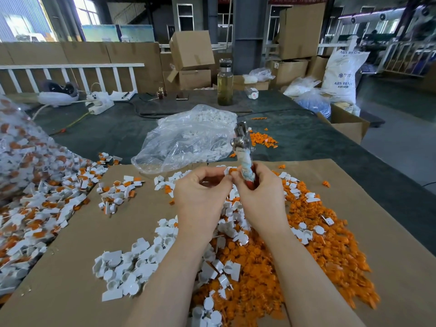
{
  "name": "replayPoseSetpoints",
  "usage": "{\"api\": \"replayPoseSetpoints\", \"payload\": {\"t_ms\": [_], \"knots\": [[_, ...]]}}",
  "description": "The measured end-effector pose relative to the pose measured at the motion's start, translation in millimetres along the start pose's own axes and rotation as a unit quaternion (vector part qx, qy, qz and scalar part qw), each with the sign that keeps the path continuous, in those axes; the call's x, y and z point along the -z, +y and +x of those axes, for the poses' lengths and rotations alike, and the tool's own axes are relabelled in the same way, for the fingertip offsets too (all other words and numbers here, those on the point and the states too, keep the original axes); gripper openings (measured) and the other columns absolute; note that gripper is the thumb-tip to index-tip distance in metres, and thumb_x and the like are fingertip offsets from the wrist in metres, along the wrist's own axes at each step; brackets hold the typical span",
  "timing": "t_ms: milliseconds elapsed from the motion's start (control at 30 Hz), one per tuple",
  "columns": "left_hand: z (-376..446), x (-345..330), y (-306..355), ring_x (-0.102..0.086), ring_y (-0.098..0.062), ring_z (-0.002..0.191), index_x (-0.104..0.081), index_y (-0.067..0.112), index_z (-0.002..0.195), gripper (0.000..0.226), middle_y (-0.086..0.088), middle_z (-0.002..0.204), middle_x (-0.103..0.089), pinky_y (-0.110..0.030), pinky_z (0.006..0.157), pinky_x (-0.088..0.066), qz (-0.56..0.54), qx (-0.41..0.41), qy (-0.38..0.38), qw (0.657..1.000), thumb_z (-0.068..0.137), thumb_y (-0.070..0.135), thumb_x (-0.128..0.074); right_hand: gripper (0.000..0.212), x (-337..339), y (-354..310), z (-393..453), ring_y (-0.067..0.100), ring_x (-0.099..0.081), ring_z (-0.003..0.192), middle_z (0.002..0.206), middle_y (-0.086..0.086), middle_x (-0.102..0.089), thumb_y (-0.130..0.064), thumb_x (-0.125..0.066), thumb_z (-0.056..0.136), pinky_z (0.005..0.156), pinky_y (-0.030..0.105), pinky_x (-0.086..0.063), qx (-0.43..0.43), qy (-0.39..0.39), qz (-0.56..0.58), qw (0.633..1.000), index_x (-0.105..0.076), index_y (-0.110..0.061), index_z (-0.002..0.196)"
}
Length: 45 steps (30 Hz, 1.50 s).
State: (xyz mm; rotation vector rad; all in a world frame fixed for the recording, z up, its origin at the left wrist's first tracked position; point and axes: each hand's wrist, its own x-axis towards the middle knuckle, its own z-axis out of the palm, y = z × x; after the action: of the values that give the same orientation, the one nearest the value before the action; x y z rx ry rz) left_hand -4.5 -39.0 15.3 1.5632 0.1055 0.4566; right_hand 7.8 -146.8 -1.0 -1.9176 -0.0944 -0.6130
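1. Two hands meet above the far part of the cardboard sheet (94, 232): our left hand (200, 192) and our right hand (262, 192) come together at the fingertips.
2. Our left hand pinches a small white-and-orange piece (230, 171) between thumb and forefinger, with the other fingers curled underneath.
3. Our right hand grips a metal tool (240, 138) by its tape-wrapped handle. The shiny head points up and away from us, in front of the clear plastic bag (188, 138).
4. The piece is held in the air between the two hands, just left of the tool's handle. The right fingertips seem to rest against it too, but we cannot tell whether the piece touches the handle.
5. Under our wrists lies a broad heap of orange caps (330, 232), spreading to the right across the cardboard.
6. Loose white parts (127, 272) lie left of that heap and partly mixed into it.
7. At the left edge a pile of joined pieces (35, 208) spills off the cardboard, beside a clear sack (14, 147) filled with more of them.
8. The plastic bag holds white parts and rests on the dark green bench (106, 133), just beyond the cardboard.
9. Farther back on the bench stands a glass bottle (225, 83) of yellowish liquid.
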Motion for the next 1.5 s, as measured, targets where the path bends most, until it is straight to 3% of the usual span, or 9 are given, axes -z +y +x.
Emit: {"api": "replayPoseSetpoints", "payload": {"t_ms": [200,367,467,567,700,900,1167,1333,1500], "knots": [[1,2,0,-0.063,0.003,0.059,-0.074,0.028,0.075,0.015,0.015,0.07,-0.072,-0.011,0.056,-0.048,0.019,-0.006,0.022,1.0,0.076,0.016,-0.083,0.008,5,-1,2,-0.002,-0.056,0.063,0.066,-0.025,-0.06,-0.012,-0.067,0.089,0.057,0.01,-0.042,-0.005,-0.066,0.045,0.997,-0.066,-0.018,0.094],[3,6,-3,-0.072,-0.02,0.074,-0.076,0.022,0.08,0.008,0.003,0.074,-0.074,-0.03,0.069,-0.06,0.005,0.015,0.015,1.0,0.081,0.017,-0.081,0.012,12,0,4,-0.001,-0.049,0.055,0.061,-0.024,-0.058,-0.01,-0.064,0.09,0.051,0.013,-0.04,-0.032,-0.124,0.07,0.989,-0.067,-0.019,0.097],[6,10,-3,-0.074,-0.018,0.073,-0.075,0.017,0.082,0.008,0.0,0.074,-0.075,-0.025,0.069,-0.059,-0.04,0.033,0.004,0.999,0.082,0.01,-0.079,0.016,23,-1,5,-0.001,-0.047,0.054,0.064,-0.019,-0.059,-0.01,-0.064,0.088,0.051,0.013,-0.041,-0.048,-0.161,0.068,0.983,-0.066,-0.025,0.093],[8,13,-1,-0.075,-0.018,0.072,-0.073,0.016,0.081,0.012,0.001,0.072,-0.075,-0.022,0.068,-0.059,-0.096,0.055,-0.003,0.994,0.082,0.005,-0.078,0.012,34,-1,7,0.007,-0.049,0.057,0.074,-0.003,-0.058,-0.011,-0.065,0.087,0.054,0.027,-0.046,-0.056,-0.212,0.035,0.975,-0.065,-0.022,0.093],[9,15,1,-0.073,-0.016,0.066,-0.071,0.012,0.083,0.013,0.001,0.068,-0.074,-0.019,0.064,-0.057,-0.146,0.056,-0.01,0.988,0.083,0.0,-0.075,0.018,41,-1,8,0.04,-0.059,0.081,0.095,0.025,-0.062,-0.012,-0.067,0.086,0.076,0.052,-0.051,-0.057,-0.266,-0.017,0.962,-0.064,-0.005,0.101],[13,20,0,-0.071,-0.012,0.061,-0.07,0.008,0.083,0.011,0.002,0.065,-0.072,-0.018,0.063,-0.056,-0.165,0.042,-0.019,0.985,0.085,-0.003,-0.071,0.014,41,0,8,0.005,-0.055,0.07,0.081,-0.003,-0.061,-0.014,-0.067,0.087,0.071,0.032,-0.044,-0.068,-0.328,-0.032,0.942,-0.065,-0.015,0.101],[17,22,-4,-0.071,-0.012,0.062,-0.07,0.01,0.082,0.013,0.003,0.067,-0.073,-0.021,0.065,-0.058,-0.164,0.038,-0.031,0.985,0.085,-0.002,-0.071,0.011,38,3,7,-0.004,-0.048,0.055,0.058,-0.024,-0.055,-0.012,-0.067,0.086,0.053,0.011,-0.037,-0.047,-0.341,-0.034,0.938,-0.065,-0.019,0.094],[19,25,-4,-0.071,-0.011,0.063,-0.07,0.011,0.082,0.012,0.003,0.069,-0.073,-0.02,0.065,-0.058,-0.176,0.045,-0.035,0.983,0.084,-0.001,-0.072,0.028,34,0,3,-0.002,-0.046,0.049,0.056,-0.02,-0.055,-0.001,-0.06,0.082,0.046,0.01,-0.035,-0.031,-0.324,-0.033,0.945,-0.062,-0.029,0.081],[20,25,-5,-0.069,-0.01,0.061,-0.07,0.012,0.08,0.012,0.004,0.068,-0.073,-0.02,0.063,-0.058,-0.183,0.049,-0.035,0.981,0.082,-0.001,-0.072,0.02,31,0,2,0.002,-0.05,0.056,0.069,-0.01,-0.059,-0.012,-0.058,0.074,0.052,0.018,-0.039,-0.02,-0.317,-0.035,0.948,-0.063,-0.031,0.077]]}}
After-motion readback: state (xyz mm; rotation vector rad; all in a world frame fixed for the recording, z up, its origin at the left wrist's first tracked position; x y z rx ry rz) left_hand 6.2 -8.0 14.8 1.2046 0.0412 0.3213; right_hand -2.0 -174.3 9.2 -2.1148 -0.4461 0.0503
